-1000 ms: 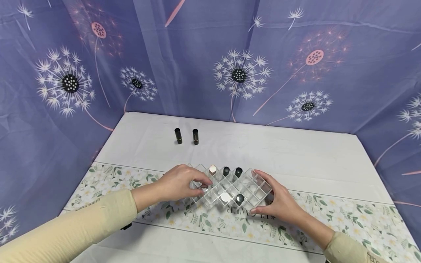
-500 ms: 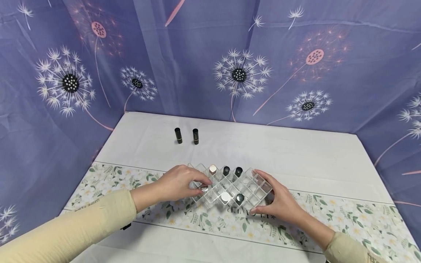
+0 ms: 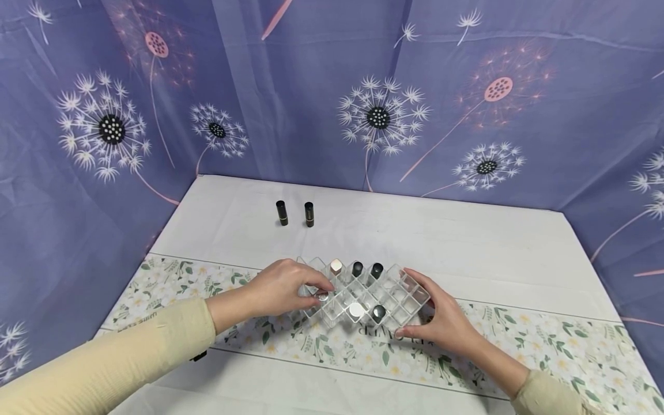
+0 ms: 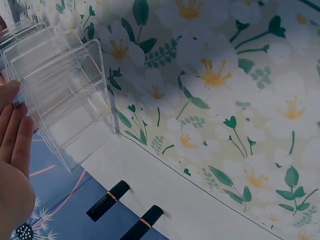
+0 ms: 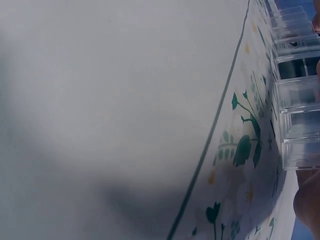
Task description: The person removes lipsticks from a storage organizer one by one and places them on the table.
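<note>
A clear plastic lipstick organizer [image 3: 400, 296] with diamond-shaped cells stands on the floral strip in the head view. My left hand [image 3: 284, 287] reaches over its left part, thumb and fingertips pinching a silver-topped lipstick [image 3: 323, 297] that sits in a cell; its lower part is hidden. My right hand [image 3: 445, 318] grips the organizer's right end, thumb at the near side and fingers at the far side. Other cells hold a rose-gold-topped tube [image 3: 336, 267], a white-topped tube [image 3: 356, 311] and several black-topped ones, such as a black lipstick [image 3: 377, 271].
Two black lipsticks with gold bands, a left one [image 3: 282, 213] and a right one [image 3: 309, 214], stand on the white table [image 3: 441, 242] behind the organizer. A purple dandelion-print curtain [image 3: 301, 104] encloses the back and sides. A small dark object [image 3: 199, 355] shows under the left sleeve.
</note>
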Motion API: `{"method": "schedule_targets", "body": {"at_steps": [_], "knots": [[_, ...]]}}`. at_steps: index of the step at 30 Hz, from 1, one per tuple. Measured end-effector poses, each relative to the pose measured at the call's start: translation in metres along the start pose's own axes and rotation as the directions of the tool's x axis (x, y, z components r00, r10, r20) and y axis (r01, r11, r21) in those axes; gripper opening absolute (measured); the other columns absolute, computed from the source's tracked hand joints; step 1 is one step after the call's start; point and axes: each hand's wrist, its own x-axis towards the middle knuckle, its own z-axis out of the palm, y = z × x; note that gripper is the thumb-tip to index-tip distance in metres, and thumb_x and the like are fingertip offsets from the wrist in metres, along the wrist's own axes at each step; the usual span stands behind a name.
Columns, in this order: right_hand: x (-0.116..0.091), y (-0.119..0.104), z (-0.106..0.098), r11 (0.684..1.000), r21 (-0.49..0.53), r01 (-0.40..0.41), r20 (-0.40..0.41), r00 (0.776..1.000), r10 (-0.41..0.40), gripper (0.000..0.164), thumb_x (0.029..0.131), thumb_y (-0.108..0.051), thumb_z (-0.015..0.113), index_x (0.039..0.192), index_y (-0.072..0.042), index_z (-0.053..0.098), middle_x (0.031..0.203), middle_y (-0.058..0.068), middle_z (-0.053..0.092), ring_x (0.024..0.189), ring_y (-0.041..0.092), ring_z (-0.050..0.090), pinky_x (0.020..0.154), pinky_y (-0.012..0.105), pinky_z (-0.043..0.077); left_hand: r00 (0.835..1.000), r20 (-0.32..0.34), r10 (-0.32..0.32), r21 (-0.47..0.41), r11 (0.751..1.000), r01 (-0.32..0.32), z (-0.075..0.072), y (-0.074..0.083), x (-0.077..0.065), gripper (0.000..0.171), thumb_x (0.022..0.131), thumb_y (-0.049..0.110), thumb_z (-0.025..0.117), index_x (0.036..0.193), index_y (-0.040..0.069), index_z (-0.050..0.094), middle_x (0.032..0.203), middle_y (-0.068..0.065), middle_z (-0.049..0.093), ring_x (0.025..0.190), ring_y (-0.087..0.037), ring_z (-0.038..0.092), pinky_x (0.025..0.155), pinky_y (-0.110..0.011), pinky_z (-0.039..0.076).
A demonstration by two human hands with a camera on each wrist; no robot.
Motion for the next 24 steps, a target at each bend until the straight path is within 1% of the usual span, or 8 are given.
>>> {"method": "schedule_targets", "body": {"at_steps": [3, 12, 18, 20, 22, 24], "knots": [[-0.0009, -0.0002, 0.0006, 1.000, 0.002, -0.001, -0.003, 1.000, 0.001, 0.118, 0.068, -0.040, 0.103, 0.165, -0.017, 0.041, 0.163, 0.011, 0.049, 0.145, 0.041, 0.051, 0.110, 0.059, 0.052, 1.000, 0.004, -0.005, 0.001, 1.000, 0.005, -0.0006, 0.0004, 0.0002, 0.032, 0.092, 0.019, 0.086, 0.123, 0.019, 0.080, 0.121, 0.009, 0.079, 0.111, -0.012, 0.075, 0.104, -0.042, 0.059], [-0.0023, -0.0012, 0.0011, 0.999, 0.033, -0.020, -0.012, 1.000, 0.021, 0.116, 0.067, -0.036, 0.104, 0.164, -0.015, 0.043, 0.159, 0.014, 0.053, 0.141, 0.039, 0.056, 0.109, 0.054, 0.053, 0.999, 0.014, -0.030, -0.013, 0.999, 0.030, -0.0017, 0.0009, -0.0004, 0.031, 0.092, 0.020, 0.085, 0.123, 0.020, 0.080, 0.121, 0.009, 0.079, 0.111, -0.012, 0.075, 0.105, -0.043, 0.058], [-0.0029, -0.0024, 0.0012, 0.997, 0.063, -0.047, -0.011, 0.999, 0.048, 0.114, 0.068, -0.035, 0.104, 0.163, -0.015, 0.044, 0.158, 0.012, 0.054, 0.140, 0.036, 0.057, 0.111, 0.040, 0.054, 1.000, 0.006, -0.024, -0.017, 1.000, 0.024, -0.0016, 0.0007, -0.0005, 0.031, 0.092, 0.019, 0.086, 0.122, 0.020, 0.081, 0.120, 0.009, 0.079, 0.110, -0.011, 0.075, 0.103, -0.042, 0.059], [-0.0033, -0.0024, 0.0018, 0.996, 0.069, -0.050, -0.013, 0.999, 0.051, 0.114, 0.068, -0.035, 0.104, 0.163, -0.015, 0.044, 0.158, 0.012, 0.054, 0.140, 0.036, 0.057, 0.110, 0.040, 0.055, 1.000, 0.002, -0.021, -0.015, 1.000, 0.021, -0.0019, 0.0012, 0.0000, 0.031, 0.091, 0.019, 0.086, 0.122, 0.019, 0.081, 0.120, 0.009, 0.079, 0.109, -0.011, 0.075, 0.103, -0.042, 0.059], [-0.0037, -0.0021, 0.0025, 0.996, 0.078, -0.045, -0.017, 0.999, 0.046, 0.113, 0.069, -0.035, 0.103, 0.163, -0.015, 0.045, 0.157, 0.013, 0.055, 0.139, 0.038, 0.058, 0.109, 0.045, 0.056, 1.000, -0.002, -0.018, -0.012, 1.000, 0.018, -0.0024, 0.0020, 0.0005, 0.030, 0.091, 0.019, 0.086, 0.121, 0.019, 0.081, 0.120, 0.009, 0.079, 0.109, -0.011, 0.075, 0.103, -0.042, 0.059], [-0.0038, -0.0017, 0.0027, 0.996, 0.083, -0.044, -0.018, 0.999, 0.045, 0.113, 0.069, -0.034, 0.103, 0.163, -0.015, 0.045, 0.158, 0.013, 0.055, 0.139, 0.038, 0.058, 0.108, 0.041, 0.056, 1.000, -0.009, -0.016, -0.010, 1.000, 0.016, -0.0033, 0.0030, 0.0009, 0.030, 0.091, 0.018, 0.086, 0.120, 0.019, 0.081, 0.119, 0.009, 0.080, 0.108, -0.011, 0.075, 0.102, -0.042, 0.060]]}}
